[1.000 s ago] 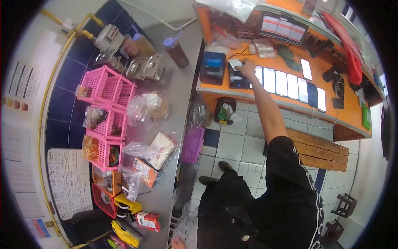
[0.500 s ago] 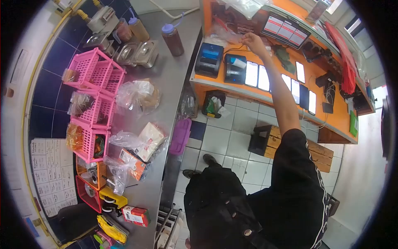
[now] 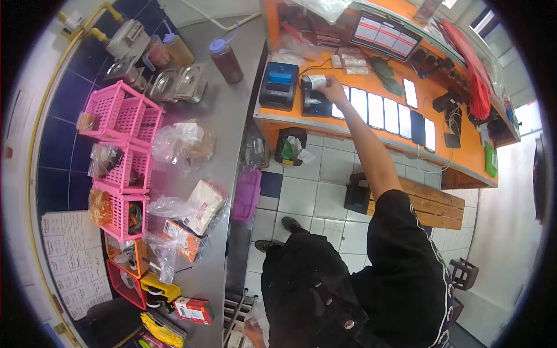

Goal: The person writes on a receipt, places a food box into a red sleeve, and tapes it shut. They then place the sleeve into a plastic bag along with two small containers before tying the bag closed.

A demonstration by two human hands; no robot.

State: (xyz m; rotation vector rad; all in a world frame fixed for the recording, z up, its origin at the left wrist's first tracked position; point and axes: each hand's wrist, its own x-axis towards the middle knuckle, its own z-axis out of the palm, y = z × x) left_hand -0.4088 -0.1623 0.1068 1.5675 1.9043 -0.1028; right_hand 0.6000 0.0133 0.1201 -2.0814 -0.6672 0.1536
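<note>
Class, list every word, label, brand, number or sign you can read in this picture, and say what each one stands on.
No text can be read with certainty.
Wall chart: rows of writing, too blurred.
Monitor: red and white panels, text too small.
Red-and-white box: print too blurred.
Orange-and-white box: print too blurred.
Phone screens: washed out, nothing legible.

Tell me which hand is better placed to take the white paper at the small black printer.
Probably the right: the right hand is right beside the paper at the small black printer, while the left hand is low by the person's body, much farther off.
</note>
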